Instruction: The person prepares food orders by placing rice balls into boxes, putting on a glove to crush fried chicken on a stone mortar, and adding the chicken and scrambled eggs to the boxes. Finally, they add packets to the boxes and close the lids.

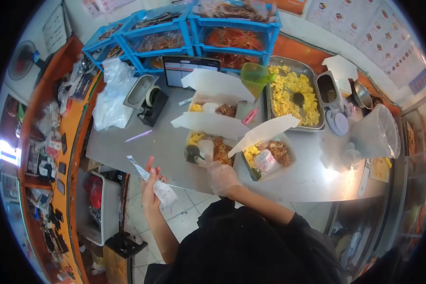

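Note:
My left hand [151, 188] is closed on a long printed paper receipt [164, 193], held over the front edge of the counter. My right hand [223, 178], in a clear plastic glove, is closed around the pale handle of a black spoon [193, 151]. The spoon's bowl is over the left side of an open meal box [207, 136] that holds yellow egg, rice and browned meat. Right beside it stands another open box [288, 161] with egg, meat and a round wrapped item [265, 161] with red print. Behind them is a third open box [239, 110] with similar food.
A steel tray of scrambled egg [321, 111] with a dark ladle [298, 98] stands back right. Near it are a green jug [254, 80] and pink marker [250, 116]. A tablet [190, 71], tape dispenser [154, 105] and plastic bags [112, 97] sit back left, below blue crates [194, 35].

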`<state>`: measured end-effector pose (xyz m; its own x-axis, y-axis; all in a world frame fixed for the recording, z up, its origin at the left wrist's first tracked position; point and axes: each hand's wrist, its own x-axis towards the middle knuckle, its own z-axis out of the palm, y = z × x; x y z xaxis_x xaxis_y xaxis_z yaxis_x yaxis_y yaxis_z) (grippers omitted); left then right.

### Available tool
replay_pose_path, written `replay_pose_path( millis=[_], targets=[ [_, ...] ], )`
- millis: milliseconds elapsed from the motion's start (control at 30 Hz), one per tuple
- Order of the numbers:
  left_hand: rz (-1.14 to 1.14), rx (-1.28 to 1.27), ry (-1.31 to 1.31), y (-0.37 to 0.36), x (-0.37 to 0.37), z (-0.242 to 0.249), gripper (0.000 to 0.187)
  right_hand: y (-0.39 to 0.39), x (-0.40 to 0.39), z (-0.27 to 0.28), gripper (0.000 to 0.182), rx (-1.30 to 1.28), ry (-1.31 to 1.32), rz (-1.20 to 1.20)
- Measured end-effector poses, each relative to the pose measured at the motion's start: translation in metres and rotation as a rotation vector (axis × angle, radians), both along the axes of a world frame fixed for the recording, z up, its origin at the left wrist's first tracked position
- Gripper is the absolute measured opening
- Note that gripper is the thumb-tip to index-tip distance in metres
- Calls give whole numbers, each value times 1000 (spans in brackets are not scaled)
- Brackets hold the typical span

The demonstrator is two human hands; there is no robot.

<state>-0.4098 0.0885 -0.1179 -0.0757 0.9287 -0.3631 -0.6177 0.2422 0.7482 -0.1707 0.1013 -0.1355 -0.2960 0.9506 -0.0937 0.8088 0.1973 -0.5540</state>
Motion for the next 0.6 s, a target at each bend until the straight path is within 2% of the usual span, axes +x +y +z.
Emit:
replay_pose_path(
  millis=[67, 133, 167, 200, 267, 300, 367, 400, 467, 533, 600],
  targets=[
    [38, -48, 80, 7, 10, 6, 51, 1, 14, -3, 33, -15, 35, -67],
    [-31, -39, 106, 17, 29, 14, 55, -7, 39, -10, 36, -559, 1297, -304],
    [-68, -71, 146, 24, 44, 22, 52, -13, 66, 57, 31, -593, 989, -346],
    [-117, -94, 188, 33, 60, 26, 50, -24, 88, 59, 31, -526, 1006, -423],
    [-407, -3, 185, 50, 87, 19, 46, -67, 118, 54, 27, -324, 1484, -525],
    [-597, 57, 188, 63, 108, 19, 42, -88, 137, 48, 27, -220, 1500, -613],
    [-861, 71, 94, 70, 171, 37, 39, -145, 170, 28, 25, 71, 1353, -1129],
    [-997, 52, 11, 59, 202, 49, 36, -179, 182, 27, 25, 153, 1357, -1225],
    [-1227, 159, 216, 24, 267, 77, 46, -250, 199, 29, 28, 370, 1584, -1481],
    [-1565, 350, 319, -28, 323, 92, 51, -321, 201, 16, 26, 609, 1637, -1639],
    [-2076, 450, 284, -86, 373, 90, 55, -386, 200, -3, 25, 844, 1682, -1769]
  ],
)
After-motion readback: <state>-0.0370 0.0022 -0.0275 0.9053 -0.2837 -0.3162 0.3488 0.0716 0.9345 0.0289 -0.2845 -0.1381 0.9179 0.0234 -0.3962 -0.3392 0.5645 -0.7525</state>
